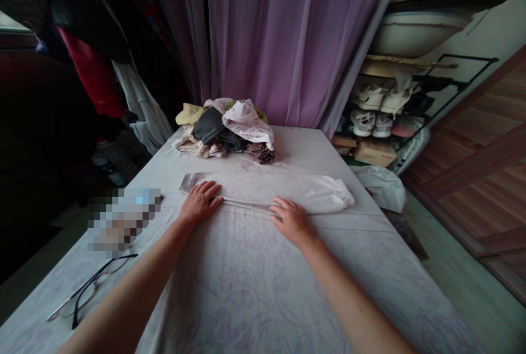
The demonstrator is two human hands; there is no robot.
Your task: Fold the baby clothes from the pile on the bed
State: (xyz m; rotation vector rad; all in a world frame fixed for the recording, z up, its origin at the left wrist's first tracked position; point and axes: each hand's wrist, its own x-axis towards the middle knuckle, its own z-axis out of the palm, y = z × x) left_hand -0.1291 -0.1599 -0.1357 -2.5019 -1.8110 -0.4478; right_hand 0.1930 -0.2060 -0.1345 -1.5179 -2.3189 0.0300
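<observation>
A pale, finely striped garment (255, 188), folded into a long strip, lies flat across the bed-like surface in front of me. It looks like a pair of folded trousers, with a gathered cuff at its right end. My left hand (200, 201) rests on its left part, palm down, fingers spread. On the near edge, right of the middle, lies my right hand (291, 219) with its fingers stretched over the cloth. Neither hand grips the fabric. Beyond the garment sits a heap of crumpled clothes (230, 129) in yellow, dark grey, pink and brown.
Eyeglasses (88, 288) and a blurred-out flat object (125, 220) lie on the patterned sheet (246, 288) at left. Purple curtains (267, 41) hang behind. A shoe rack (435, 88) and a white plastic bag (382, 187) stand at right, near a wooden door (485, 178). Clothes hang at left.
</observation>
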